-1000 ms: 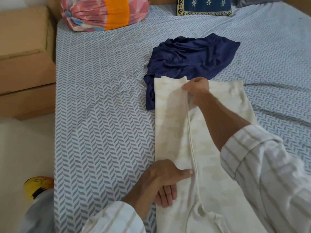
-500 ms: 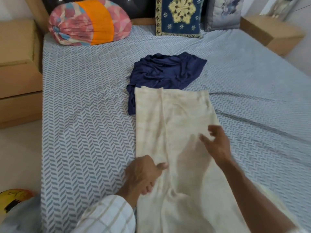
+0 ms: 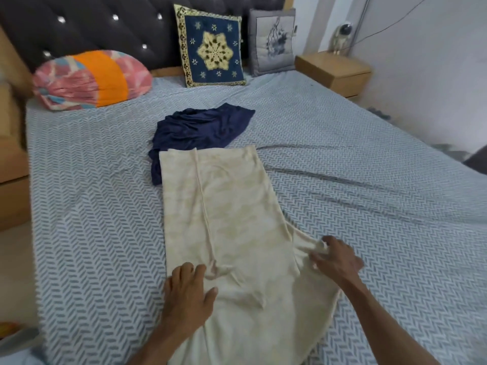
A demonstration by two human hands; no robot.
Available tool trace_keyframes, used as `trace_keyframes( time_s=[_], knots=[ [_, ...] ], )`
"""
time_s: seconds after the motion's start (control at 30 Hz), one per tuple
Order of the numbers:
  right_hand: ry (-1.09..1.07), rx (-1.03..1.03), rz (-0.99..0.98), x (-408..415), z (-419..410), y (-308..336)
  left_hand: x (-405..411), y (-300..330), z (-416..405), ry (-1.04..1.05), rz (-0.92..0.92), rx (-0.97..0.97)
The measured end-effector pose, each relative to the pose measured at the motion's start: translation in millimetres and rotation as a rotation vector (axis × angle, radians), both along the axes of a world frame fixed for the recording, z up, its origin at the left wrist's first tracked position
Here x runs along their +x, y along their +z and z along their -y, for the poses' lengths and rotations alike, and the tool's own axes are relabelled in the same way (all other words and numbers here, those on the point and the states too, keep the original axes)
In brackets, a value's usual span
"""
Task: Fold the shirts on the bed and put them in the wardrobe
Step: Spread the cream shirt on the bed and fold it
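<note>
The cream shirt (image 3: 224, 219) lies lengthwise on the bed (image 3: 92, 206) below the dark blue shirt (image 3: 200, 127), the left hand (image 3: 188, 299) spread flat to pin it while the right hand (image 3: 336, 262) pinches its side, likely for another fold.

Against the tufted headboard (image 3: 105, 30) lean three cushions — a pink-and-orange bolster (image 3: 92, 80), a blue embroidered cushion (image 3: 212, 47), a grey cushion (image 3: 272, 43). A wooden nightstand (image 3: 334, 72) stands beside them.

Cream shirt (image 3: 226, 206) part-folded, flat; navy shirt (image 3: 200, 127) crumpled beyond.
</note>
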State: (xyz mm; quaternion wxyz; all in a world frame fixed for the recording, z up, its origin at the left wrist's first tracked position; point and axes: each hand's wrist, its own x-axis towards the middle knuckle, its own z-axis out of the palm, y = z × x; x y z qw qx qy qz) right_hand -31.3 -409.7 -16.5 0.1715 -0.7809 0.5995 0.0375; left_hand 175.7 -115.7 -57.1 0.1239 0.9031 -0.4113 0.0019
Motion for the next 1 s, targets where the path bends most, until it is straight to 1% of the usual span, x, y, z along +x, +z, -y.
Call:
trace_keyframes(
  time_s=[0.1, 0.2, 0.23, 0.27, 0.33, 0.4, 0.43, 0.5, 0.53, 0.6, 0.63, 0.67, 0.7, 0.77, 0.83, 0.87, 0.93, 1.0],
  knots=[
    [0.045, 0.046, -0.097, 18.9, 12.1, 5.9, -11.7, 12.1, -3.0, -0.081, -0.102, -0.03],
    [0.014, 0.079, -0.214, 17.2, 24.9, 14.0, -14.3, 20.1, -1.2, -0.221, -0.221, 0.022],
    [0.034, 0.082, -0.216, 16.0, 26.4, 18.2, -13.3, 21.4, -3.9, -0.226, -0.251, 0.044],
    [0.07, 0.09, -0.18, 15.8, 26.8, 23.7, -12.9, 21.1, -5.1, -0.241, -0.277, 0.036],
    [0.16, 0.104, -0.039, 22.8, 20.6, 40.7, -13.8, 26.5, -5.2, -0.236, -0.307, 0.06],
    [0.246, 0.067, 0.078, 42.9, -4.3, 61.0, -12.5, 27.3, -2.4, -0.238, -0.342, 0.11],
    [0.301, 0.033, 0.104, 55.8, -23.1, 70.6, -13.7, 31.8, -0.6, -0.207, -0.412, 0.112],
    [0.463, -0.017, 0.164, 84.1, -68.9, 78.4, -13.2, 30.8, 3.7, -0.077, -0.543, -0.025],
    [0.55, -0.022, 0.198, 97.7, -94.5, 77.3, -13.0, 31.8, 3.9, 0.016, -0.61, -0.114],
    [0.711, 0.003, 0.251, 118.4, -140.7, 70.3, -13.4, 34.6, -1.3, 0.235, -0.842, -0.269],
    [0.77, 0.005, 0.244, 122.3, -154.4, 62.9, -13.9, 35.0, -5.7, 0.308, -0.978, -0.331],
    [0.798, -0.015, 0.215, 122.6, -161.4, 56.6, -14.5, 34.5, -9.3, 0.357, -1.069, -0.38],
    [0.794, -0.048, 0.152, 117.8, -160.0, 48.7, -14.8, 34.2, -12.7, 0.38, -1.103, -0.378],
    [0.703, -0.095, 0.019, 100.4, -144.2, 36.4, -15.2, 35.6, -19.1, 0.407, -1.134, -0.379],
    [0.595, -0.07, -0.081, 81.7, -125.6, 26.3, -13.9, 31.4, -23.3, 0.425, -1.156, -0.365],
    [0.562, -0.051, -0.111, 73.5, -119.4, 21.0, -13.7, 29.5, -23.2, 0.418, -1.134, -0.341],
    [0.536, -0.036, -0.142, 63.9, -115.2, 11.8, -15.7, 28.3, -19.2, 0.324, -1.005, -0.239],
    [0.494, -0.008, -0.112, 61.9, -116.9, 3.1, -21.0, 31.5, -13.0, 0.206, -0.926, -0.132]
  ],
)
